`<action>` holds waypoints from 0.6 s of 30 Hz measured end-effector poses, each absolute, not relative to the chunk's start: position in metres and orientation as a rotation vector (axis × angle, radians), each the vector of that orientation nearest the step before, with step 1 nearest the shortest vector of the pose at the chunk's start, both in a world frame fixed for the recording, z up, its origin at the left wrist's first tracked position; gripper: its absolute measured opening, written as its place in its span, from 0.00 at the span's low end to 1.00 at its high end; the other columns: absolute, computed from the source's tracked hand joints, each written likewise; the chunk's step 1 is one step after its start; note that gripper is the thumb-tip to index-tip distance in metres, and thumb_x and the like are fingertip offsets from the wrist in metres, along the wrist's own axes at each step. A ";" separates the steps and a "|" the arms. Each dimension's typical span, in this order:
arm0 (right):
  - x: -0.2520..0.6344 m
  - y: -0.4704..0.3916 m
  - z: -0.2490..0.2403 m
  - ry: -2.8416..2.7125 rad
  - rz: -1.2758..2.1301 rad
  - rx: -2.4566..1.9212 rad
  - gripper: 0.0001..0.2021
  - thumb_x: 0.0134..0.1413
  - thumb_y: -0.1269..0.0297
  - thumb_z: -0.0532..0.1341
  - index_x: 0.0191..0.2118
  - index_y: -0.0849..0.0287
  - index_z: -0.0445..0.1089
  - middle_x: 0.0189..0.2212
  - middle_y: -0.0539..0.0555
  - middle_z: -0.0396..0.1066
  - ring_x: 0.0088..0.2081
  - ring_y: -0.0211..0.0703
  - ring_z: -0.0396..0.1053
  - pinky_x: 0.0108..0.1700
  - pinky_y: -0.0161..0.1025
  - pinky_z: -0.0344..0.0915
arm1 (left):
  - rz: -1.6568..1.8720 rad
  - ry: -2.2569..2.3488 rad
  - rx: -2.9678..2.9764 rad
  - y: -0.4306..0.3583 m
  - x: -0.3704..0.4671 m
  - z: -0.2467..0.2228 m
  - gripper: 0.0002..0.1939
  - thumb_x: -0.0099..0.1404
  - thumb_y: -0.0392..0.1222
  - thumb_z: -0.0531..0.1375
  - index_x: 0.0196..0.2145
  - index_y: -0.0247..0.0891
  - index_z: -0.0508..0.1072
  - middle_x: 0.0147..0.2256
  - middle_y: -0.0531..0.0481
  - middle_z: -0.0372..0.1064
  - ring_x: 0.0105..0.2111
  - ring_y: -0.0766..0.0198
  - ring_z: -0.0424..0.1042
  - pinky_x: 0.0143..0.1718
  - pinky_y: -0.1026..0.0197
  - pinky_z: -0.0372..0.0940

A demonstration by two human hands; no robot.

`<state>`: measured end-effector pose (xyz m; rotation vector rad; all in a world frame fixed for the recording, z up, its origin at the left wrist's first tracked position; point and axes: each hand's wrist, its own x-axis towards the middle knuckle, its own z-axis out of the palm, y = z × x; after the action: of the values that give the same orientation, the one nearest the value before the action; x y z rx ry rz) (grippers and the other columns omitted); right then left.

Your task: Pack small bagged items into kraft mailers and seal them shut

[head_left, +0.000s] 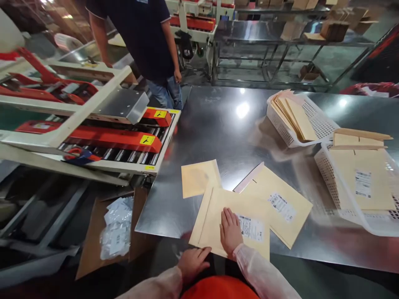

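Note:
My right hand (230, 232) lies flat on a padded mailing envelope (218, 211), fingers stretched out, beside its white printed label (251, 228). At the envelope's lower left edge, by the table's front rim, is my left hand (193, 262); its index finger and thumb are apart, fingertips at the paper. The envelope has a folded flap along its left side. Partly beneath it on the right lies a second labelled envelope (283, 195) with a pale strip at its flap. Behind sits a smaller plain envelope (199, 178), partly covered.
The steel table (212, 124) carries two white plastic baskets (289, 139) of envelopes at right. To the left stand a roller conveyor machine (115, 139) and, lower down, a cardboard box (90, 245) of clear plastic packets. A person in a dark shirt (140, 37) stands beyond.

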<state>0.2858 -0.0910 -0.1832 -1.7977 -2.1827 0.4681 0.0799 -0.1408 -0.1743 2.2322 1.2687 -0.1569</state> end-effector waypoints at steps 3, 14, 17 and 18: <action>0.323 -0.048 -0.158 -1.855 0.773 -2.097 0.19 0.62 0.62 0.49 0.55 0.60 0.66 0.52 0.58 0.69 0.54 0.44 0.66 0.55 0.39 0.61 | -0.058 1.538 2.098 -0.093 0.062 -0.155 0.15 0.65 0.53 0.53 0.35 0.44 0.74 0.32 0.50 0.75 0.34 0.59 0.75 0.35 0.62 0.66; 0.413 0.110 -0.132 -1.430 0.589 -2.834 0.15 0.61 0.61 0.57 0.48 0.66 0.66 0.41 0.58 0.71 0.40 0.42 0.70 0.42 0.43 0.67 | 0.118 2.106 1.176 0.129 0.041 -0.146 0.10 0.56 0.42 0.65 0.30 0.31 0.72 0.33 0.42 0.75 0.38 0.56 0.75 0.38 0.57 0.67; 0.434 0.118 -0.108 -1.603 0.444 -2.764 0.14 0.62 0.66 0.52 0.49 0.66 0.66 0.43 0.61 0.70 0.39 0.45 0.71 0.40 0.41 0.65 | 0.274 2.069 1.064 0.117 0.024 -0.150 0.09 0.63 0.37 0.58 0.26 0.33 0.70 0.25 0.52 0.72 0.29 0.65 0.74 0.33 0.61 0.68; 0.439 0.117 -0.099 -1.664 0.380 -2.725 0.16 0.63 0.66 0.50 0.53 0.64 0.64 0.45 0.63 0.69 0.40 0.46 0.71 0.39 0.41 0.64 | 0.341 2.060 1.032 0.113 0.021 -0.150 0.10 0.64 0.36 0.57 0.25 0.33 0.69 0.23 0.52 0.71 0.27 0.65 0.74 0.31 0.62 0.68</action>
<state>0.4391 0.1170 -0.0989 -2.7251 -1.6643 0.3800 0.0207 0.1125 -0.1500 1.0321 2.0599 0.3414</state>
